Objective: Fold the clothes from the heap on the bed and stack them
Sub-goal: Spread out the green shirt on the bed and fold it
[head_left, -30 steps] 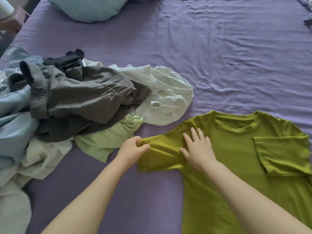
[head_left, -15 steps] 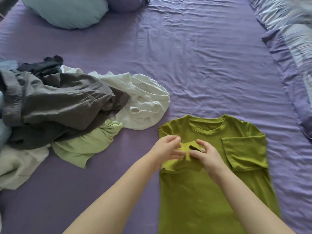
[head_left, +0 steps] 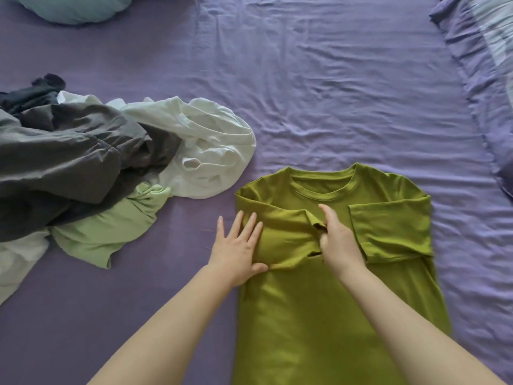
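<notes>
The olive-green cotton T-shirt lies flat on the purple-sheeted bed, hem cut off at the bottom edge. The left hand presses flat on its folded-in sleeve, fingers straight. The right hand grips the sleeve's cuff, fingertips hidden in the cloth. Left, the rumpled heap of grey, white and pale-green clothes runs out of view.

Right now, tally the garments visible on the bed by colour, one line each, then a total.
Olive green: 1, the T-shirt being folded
Pale green: 1, a top in the heap
White: 1, a shirt
Grey: 1, a garment
Black: 1, a piece at the back
Off-white: 1, a cloth, partly cut off
Total: 6 visible; the heap may hide more.
</notes>
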Demonstrator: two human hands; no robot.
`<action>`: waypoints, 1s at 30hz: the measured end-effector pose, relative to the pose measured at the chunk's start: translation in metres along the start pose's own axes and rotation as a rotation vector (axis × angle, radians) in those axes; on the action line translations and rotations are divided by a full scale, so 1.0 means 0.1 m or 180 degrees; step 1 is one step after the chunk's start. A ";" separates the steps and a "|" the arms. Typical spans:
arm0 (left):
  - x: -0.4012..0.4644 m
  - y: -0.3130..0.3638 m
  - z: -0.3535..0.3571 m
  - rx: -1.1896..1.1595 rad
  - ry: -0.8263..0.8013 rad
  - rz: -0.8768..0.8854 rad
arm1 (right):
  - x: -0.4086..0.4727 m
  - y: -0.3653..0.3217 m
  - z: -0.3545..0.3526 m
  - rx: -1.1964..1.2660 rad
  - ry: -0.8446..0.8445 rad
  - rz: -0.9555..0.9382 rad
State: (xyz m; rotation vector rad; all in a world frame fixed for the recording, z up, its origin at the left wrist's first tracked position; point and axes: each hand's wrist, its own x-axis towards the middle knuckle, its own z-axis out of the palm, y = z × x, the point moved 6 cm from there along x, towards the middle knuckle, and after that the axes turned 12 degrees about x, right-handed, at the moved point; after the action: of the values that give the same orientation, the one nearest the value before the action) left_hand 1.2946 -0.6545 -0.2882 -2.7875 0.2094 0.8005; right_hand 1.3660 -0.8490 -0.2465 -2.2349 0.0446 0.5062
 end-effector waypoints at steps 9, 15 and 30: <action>-0.20 0.29 -0.14 0.0327 0.0380 -0.0041 | -0.44 0.03 0.26 -0.2344 -0.0852 -0.1693; -0.57 0.87 -0.01 0.0264 0.0033 0.0196 | -0.78 0.32 0.20 -0.2488 -0.1229 -0.1178; -2.12 1.44 0.76 -0.1226 -0.0520 -0.1150 | -2.54 1.48 0.03 -0.2199 -0.1304 -0.0861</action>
State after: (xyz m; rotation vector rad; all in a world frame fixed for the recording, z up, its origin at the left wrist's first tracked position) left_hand 1.0495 -0.7580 -0.2629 -2.9448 -0.5146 1.0546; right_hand 1.1026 -0.9790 -0.2611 -2.6788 -0.7347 0.9177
